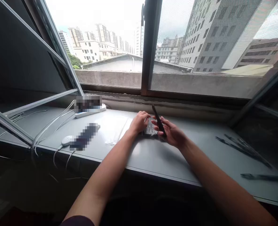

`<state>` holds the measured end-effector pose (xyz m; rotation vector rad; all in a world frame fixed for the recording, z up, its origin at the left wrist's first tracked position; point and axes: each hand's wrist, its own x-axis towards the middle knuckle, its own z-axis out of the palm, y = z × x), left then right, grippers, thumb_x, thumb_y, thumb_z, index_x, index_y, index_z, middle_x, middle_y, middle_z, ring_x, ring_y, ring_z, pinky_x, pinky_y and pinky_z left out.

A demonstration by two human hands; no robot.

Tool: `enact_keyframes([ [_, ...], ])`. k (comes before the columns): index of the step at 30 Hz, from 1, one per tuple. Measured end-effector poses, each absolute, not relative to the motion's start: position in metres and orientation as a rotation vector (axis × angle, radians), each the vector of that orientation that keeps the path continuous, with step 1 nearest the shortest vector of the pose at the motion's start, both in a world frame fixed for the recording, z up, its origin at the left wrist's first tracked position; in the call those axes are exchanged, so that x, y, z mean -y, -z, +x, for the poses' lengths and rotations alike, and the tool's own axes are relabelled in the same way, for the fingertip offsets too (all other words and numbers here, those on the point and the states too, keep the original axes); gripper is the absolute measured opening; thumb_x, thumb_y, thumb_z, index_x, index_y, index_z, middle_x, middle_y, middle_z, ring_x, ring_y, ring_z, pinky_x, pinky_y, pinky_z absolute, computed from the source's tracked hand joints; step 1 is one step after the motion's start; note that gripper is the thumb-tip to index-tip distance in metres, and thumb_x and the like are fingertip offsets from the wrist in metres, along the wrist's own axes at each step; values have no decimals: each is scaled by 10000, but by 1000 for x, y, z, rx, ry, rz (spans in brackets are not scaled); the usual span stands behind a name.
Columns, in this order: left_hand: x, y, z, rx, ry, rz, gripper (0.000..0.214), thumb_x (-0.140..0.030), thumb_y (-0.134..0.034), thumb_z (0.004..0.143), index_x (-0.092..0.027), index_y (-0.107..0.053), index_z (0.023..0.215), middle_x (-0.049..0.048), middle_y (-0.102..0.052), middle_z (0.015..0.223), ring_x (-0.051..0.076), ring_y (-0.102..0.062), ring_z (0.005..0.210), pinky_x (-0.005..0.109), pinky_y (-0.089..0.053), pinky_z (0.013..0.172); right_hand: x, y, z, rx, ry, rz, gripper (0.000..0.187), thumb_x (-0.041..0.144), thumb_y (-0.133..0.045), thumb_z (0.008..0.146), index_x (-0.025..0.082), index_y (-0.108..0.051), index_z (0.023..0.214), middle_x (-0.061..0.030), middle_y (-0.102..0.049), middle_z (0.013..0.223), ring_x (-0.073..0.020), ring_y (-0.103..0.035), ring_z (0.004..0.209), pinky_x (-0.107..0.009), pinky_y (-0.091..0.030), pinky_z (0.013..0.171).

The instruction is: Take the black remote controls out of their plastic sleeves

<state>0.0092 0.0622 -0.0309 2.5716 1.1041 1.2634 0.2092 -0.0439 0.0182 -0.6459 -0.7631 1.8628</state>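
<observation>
My left hand (pixel 140 122) is closed, its fingertips pinching the edge of a crinkled clear plastic bag (pixel 150 128). In my right hand (pixel 173 133) a slim black stick-like tool (pixel 159 120) is held at a tilt, its upper end pointing up toward the window; its exact kind does not show. The bag is between the two hands, close to the tabletop. A dark flat strip (pixel 150 136) lies under the bag, partly covered. More clear plastic sleeves (pixel 115 128) lie flat on the table left of my left hand.
A grey table (pixel 167 169) runs along the window. To the left are a white power strip (pixel 91 110), cables, a round white charger (pixel 67 140) and a blurred-out phone-like object (pixel 83 138). Metal frame bars (pixel 42 99) stand there. Dark slender tools (pixel 243 149) and another dark tool (pixel 262 177) lie right.
</observation>
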Motion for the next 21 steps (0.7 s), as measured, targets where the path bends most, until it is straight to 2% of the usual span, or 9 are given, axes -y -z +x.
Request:
enact_keyframes([
  [3,-63,31,9,-1104,-1265,2581,240,-96,-584,1012,-216,-785,1067,73,-777,1132,244,-655,1112,404,-565,1045,45,-18,211,808,-1886,-628,201,292,-592,1113,242,-718,1261,-102,-797,1208,-162,-712,762,-209,-584,494],
  [7,-63,31,9,-1103,-1264,2587,233,-97,-586,1013,-210,-784,1062,77,-779,1139,242,-658,1115,399,-562,1055,43,-19,213,778,-1926,-613,319,437,-490,1149,227,-721,1215,-100,-787,1034,-157,-631,642,-227,-524,437],
  [9,-63,31,9,-1106,-1255,2589,235,-97,-586,1013,-210,-785,1062,78,-780,1135,241,-660,1117,397,-561,1061,41,-19,213,749,-1936,-633,365,434,-436,1159,215,-722,1220,-88,-748,931,-159,-597,613,-227,-500,421],
  [12,-63,30,9,-1112,-1238,2592,234,-103,-584,1015,-210,-787,1063,80,-778,1136,239,-663,1112,395,-560,1065,40,-17,211,729,-1940,-654,368,419,-447,1159,200,-728,1251,-63,-702,867,-150,-575,601,-223,-501,428],
  [17,-61,28,9,-1141,-1231,2577,249,-95,-577,1011,-210,-788,1079,83,-780,1139,241,-668,1117,401,-560,1068,40,-16,208,686,-1870,-734,304,435,-583,1129,202,-737,1249,-50,-731,900,-159,-673,699,-238,-599,541],
  [21,-61,28,9,-1138,-1230,2577,242,-90,-583,1006,-212,-782,1068,78,-781,1138,240,-666,1110,393,-559,1051,42,-20,208,665,-1911,-816,298,364,-511,1152,209,-698,1323,-100,-804,1073,-188,-768,783,-279,-680,630],
])
